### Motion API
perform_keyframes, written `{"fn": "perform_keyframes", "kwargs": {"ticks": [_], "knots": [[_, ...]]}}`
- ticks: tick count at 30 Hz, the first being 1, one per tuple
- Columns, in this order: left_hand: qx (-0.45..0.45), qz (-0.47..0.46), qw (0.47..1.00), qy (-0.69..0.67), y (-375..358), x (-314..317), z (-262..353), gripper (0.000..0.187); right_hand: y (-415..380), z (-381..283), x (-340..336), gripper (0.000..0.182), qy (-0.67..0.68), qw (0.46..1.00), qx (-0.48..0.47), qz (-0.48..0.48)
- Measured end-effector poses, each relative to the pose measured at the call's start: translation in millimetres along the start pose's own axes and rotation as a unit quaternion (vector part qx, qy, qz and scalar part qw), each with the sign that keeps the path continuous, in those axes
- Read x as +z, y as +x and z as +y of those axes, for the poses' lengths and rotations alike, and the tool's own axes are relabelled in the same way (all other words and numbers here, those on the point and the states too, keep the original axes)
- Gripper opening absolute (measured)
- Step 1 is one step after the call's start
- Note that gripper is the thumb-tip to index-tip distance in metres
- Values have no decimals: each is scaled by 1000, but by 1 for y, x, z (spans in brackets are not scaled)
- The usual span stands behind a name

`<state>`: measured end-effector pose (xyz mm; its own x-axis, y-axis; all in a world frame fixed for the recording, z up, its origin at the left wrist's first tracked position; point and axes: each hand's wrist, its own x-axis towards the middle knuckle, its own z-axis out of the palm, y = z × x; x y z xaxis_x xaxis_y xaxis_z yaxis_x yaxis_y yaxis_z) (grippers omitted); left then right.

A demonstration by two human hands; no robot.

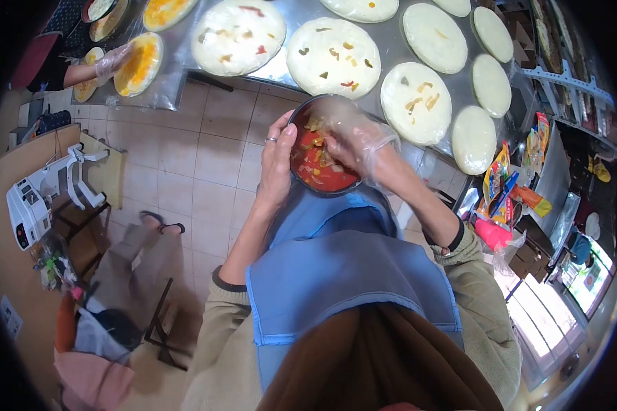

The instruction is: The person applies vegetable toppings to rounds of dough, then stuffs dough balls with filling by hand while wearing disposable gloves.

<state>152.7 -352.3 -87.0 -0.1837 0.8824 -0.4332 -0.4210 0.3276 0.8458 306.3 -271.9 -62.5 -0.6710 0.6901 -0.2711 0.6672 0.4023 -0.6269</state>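
Note:
My left hand [277,154], bare with a ring on one finger, grips the side of a dark bowl [296,172] with its thumb up at the rim. Inside the bowl lies a red sauce with pepper-like vegetable strips [315,155] in green, yellow and red. My right hand [356,144], in a clear plastic glove, reaches into the bowl; its thumb is among the strips and its fingers are smeared by motion. Just beyond the bowl, a round white dough base [333,57] with scattered strips rests on the metal table [291,31]. Another topped base [416,104] lies to its right.
More pale bases [491,85] stand at the right of the table. At the upper left, another person's gloved hand [114,63] touches an orange-topped base [140,65]. A white scale [38,209] sits on the left counter, and a seated person [110,342] is at lower left. Colourful packets [499,181] lie at right.

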Motion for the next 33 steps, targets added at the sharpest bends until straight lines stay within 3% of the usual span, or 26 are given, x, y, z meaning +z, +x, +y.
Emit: {"fn": "perform_keyframes", "kwargs": {"ticks": [3,6,7,10,11,15,18,23,28,32,33], "knots": [[-1,1,1000,-1,2,0,0,53,-3,11,-8,10,70,996,-41,22],[-1,7,1000,1,4,-1,1,54,-2,10,-21,10,281,955,76,-59],[-2,9,1000,-1,6,-1,1,54,-3,3,-34,11,179,981,59,-46],[-6,14,1000,-1,10,-1,1,55,-3,10,-42,15,292,954,66,-4],[-6,16,1000,0,11,-1,1,56,-1,11,-50,19,252,965,75,-9],[-14,28,999,-1,19,-3,-3,58,12,34,-62,19,299,951,71,14],[-15,47,999,5,20,-10,-9,58,36,58,-77,19,181,979,55,75],[-40,65,997,-23,16,-28,-18,58,97,106,-85,24,74,992,67,81],[-43,104,994,-6,9,-46,-28,54,145,146,-61,25,-41,990,44,128],[-51,123,991,-22,4,-52,-26,58,141,179,-42,22,-194,961,-47,191],[-53,121,991,-27,3,-51,-25,58,137,182,-41,20,-158,966,-38,203]]}}
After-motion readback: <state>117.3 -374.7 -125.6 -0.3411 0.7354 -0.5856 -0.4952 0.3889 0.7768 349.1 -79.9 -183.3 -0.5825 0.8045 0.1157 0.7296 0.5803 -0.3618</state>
